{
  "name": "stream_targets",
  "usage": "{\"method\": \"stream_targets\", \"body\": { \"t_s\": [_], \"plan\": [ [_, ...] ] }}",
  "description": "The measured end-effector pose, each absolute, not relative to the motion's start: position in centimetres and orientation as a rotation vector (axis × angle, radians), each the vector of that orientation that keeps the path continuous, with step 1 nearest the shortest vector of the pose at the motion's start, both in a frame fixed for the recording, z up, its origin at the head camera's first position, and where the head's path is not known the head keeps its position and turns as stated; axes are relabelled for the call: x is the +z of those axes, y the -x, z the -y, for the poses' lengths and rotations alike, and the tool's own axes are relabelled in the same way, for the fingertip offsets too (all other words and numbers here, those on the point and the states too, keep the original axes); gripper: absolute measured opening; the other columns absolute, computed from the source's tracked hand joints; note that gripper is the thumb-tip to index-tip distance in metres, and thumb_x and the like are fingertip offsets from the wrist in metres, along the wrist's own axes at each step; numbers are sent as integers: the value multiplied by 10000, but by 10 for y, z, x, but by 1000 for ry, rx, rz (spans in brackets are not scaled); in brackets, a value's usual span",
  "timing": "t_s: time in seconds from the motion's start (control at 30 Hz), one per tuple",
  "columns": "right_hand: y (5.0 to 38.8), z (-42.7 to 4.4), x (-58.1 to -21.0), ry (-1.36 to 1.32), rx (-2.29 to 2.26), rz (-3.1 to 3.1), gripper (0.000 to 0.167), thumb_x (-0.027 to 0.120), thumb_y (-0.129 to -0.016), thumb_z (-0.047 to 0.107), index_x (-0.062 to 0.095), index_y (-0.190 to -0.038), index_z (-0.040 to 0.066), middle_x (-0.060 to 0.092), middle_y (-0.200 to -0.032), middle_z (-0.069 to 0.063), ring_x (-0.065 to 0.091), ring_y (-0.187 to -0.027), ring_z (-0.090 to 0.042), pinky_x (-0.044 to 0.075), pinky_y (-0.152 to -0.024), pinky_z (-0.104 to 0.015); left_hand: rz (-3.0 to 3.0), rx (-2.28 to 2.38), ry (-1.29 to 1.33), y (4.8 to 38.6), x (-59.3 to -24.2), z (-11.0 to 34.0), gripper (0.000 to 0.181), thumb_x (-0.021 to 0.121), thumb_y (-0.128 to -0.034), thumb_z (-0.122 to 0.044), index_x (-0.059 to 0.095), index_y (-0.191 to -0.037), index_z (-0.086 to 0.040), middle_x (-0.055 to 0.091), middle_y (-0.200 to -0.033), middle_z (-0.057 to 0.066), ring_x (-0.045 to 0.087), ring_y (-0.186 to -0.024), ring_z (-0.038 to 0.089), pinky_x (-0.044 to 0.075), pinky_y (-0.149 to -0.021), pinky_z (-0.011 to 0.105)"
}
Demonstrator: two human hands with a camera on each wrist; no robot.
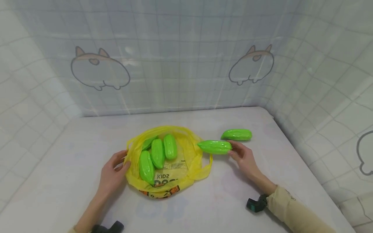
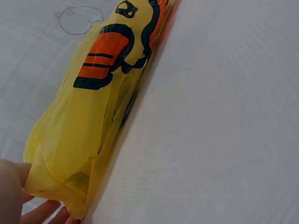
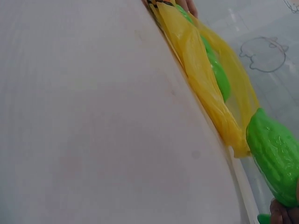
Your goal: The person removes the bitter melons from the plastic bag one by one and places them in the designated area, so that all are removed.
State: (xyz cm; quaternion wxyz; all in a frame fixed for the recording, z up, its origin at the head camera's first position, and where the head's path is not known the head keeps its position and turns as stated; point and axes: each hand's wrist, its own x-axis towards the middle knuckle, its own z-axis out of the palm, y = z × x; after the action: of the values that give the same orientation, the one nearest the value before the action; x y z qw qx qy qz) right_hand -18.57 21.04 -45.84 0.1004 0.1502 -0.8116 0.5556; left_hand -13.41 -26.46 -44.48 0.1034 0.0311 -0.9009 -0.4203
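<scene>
A yellow plastic bag (image 1: 196, 170) lies open on the table, with several glossy green bitter melons (image 1: 157, 153) inside. At the bag's left edge, my left hand (image 1: 112, 173) pinches the plastic between thumb and fingers; the left wrist view shows the thumb (image 2: 16, 172) on the near side of the film. My right hand (image 1: 245, 159) holds another bitter melon (image 1: 214, 147) by its blunt end, the pointed tip towards the bag's right rim. In the right wrist view this bitter melon (image 3: 273, 156) hangs close beside the yellow film, partly cut off by the frame.
One more bitter melon (image 1: 237, 135) lies on the white table (image 1: 227, 200) just behind my right hand. A loose bag handle (image 1: 208, 166) sticks out on the right. Pale gridded sheets with animal drawings (image 1: 100, 71) stand behind and beside the table.
</scene>
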Motion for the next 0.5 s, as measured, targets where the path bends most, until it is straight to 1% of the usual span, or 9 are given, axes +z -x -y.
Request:
{"method": "stream_targets", "body": {
  "t_s": [0.13,0.17,0.23,0.3,0.37,0.43,0.47,0.5],
  "plan": [
    [187,-219,-457,-433,1661,2389,418,633,-949,30,554,-1351,-49,632,-1281,-240,585,-1019,22,468,-903,-99,2655,-1252,-103,134,-444,265,445,558,-1016,-247,499,-1435,-109,545,-1434,164,550,-1262,351,400,-869,-5],
    [187,-220,-457,-429,1662,2389,418,633,-949,32,552,-1351,-51,629,-1286,-244,583,-1017,35,466,-902,-95,2657,-1250,-108,134,-444,265,444,557,-1015,-245,499,-1435,-111,546,-1434,159,551,-1264,346,347,-838,-41],
    [188,-224,-457,-421,1656,2388,415,635,-952,44,557,-1350,-43,629,-1288,-242,583,-1018,44,468,-900,-93,2660,-1249,-110,134,-444,265,447,555,-1016,-247,497,-1437,-110,545,-1436,160,549,-1267,348,362,-846,-34],
    [187,-228,-458,-417,1648,2383,412,635,-953,47,560,-1349,-38,632,-1285,-239,581,-1021,44,466,-900,-91,2666,-1241,-111,134,-445,265,448,553,-1016,-247,494,-1439,-111,544,-1436,159,549,-1268,347,452,-911,51],
    [186,-231,-458,-413,1636,2386,408,633,-955,46,561,-1348,-37,635,-1278,-239,579,-1022,46,463,-901,-88,2676,-1233,-113,135,-445,265,449,551,-1018,-247,489,-1442,-114,542,-1438,158,548,-1270,346,504,-973,199],
    [186,-235,-457,-414,1620,2391,406,626,-959,45,557,-1350,-41,631,-1281,-242,573,-1027,56,457,-904,-82,2680,-1230,-114,135,-444,265,449,550,-1019,-250,488,-1444,-119,541,-1441,153,547,-1273,341,496,-1000,345],
    [186,-237,-457,-415,1618,2391,404,624,-960,43,556,-1349,-45,629,-1281,-247,571,-1027,59,455,-905,-79,2682,-1231,-115,135,-444,265,449,548,-1019,-249,487,-1445,-121,540,-1443,151,545,-1275,340,480,-1002,394],
    [187,-239,-457,-417,1614,2390,404,622,-961,40,554,-1348,-52,626,-1282,-255,569,-1028,64,454,-905,-77,2681,-1235,-116,136,-444,265,449,548,-1020,-249,486,-1446,-124,539,-1444,148,543,-1277,338,474,-1005,407]
  ]
}}
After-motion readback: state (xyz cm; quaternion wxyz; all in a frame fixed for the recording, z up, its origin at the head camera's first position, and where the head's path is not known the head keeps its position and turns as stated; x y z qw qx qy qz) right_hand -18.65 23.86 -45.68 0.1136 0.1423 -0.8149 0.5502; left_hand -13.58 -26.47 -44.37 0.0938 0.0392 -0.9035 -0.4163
